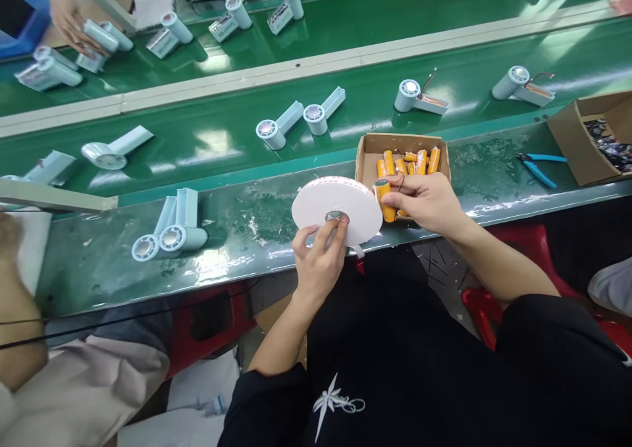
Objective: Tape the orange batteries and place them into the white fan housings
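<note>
My left hand (320, 256) grips a large white roll of tape (316, 200) at its centre hole, tilted above the green bench. Between the thumb and fingers of my right hand (424, 200) is an orange cylindrical battery (385, 203), upright and touching the right edge of the roll. A thin dark wire shows by my right fingertips. Behind that hand sits a shallow cardboard box (363, 157) holding several more orange batteries (419, 162). A short tape end (357, 252) hangs below the roll.
Two light-blue fan housings (180, 226) stand on the bench to the left. Blue-handled pliers (540, 167) and a cardboard box of small parts (567, 134) lie right. More housings (271, 131) sit on the green conveyor (212, 144). Other people's hands (69, 16) are at far left.
</note>
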`<state>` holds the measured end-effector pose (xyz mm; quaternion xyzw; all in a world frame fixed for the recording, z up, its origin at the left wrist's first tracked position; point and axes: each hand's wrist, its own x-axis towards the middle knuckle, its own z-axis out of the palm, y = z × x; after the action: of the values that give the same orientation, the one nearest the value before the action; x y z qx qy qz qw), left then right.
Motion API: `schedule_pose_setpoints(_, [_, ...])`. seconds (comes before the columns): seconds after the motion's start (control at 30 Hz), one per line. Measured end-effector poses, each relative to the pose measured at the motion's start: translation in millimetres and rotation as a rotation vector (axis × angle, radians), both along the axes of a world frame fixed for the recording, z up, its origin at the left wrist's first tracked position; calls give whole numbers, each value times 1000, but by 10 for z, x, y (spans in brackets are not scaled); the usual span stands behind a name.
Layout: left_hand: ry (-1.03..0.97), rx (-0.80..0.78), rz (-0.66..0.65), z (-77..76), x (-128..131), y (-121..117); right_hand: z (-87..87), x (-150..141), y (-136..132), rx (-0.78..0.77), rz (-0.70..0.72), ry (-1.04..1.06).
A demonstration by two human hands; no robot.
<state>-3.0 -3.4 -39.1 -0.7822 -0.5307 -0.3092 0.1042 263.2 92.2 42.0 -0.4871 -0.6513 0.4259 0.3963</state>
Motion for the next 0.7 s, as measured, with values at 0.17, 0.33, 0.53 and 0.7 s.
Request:
schedule_pose_setpoints(0.17, [-119, -75, 69, 27, 192, -20, -184, -308, -76, 69, -229, 207])
schedule_pose_setpoints(0.33, [-165, -172, 110, 132, 359, -105, -404, -502, -225, 98, -238, 233])
schedule_pose_setpoints(0.53, [-13, -282, -476, 204, 293, -676, -238, 405, 148, 245, -464, 337])
schedule_pose_setpoints(0.7, [49, -338, 5, 47, -638, -287, 1, 746, 105, 303, -582, 403])
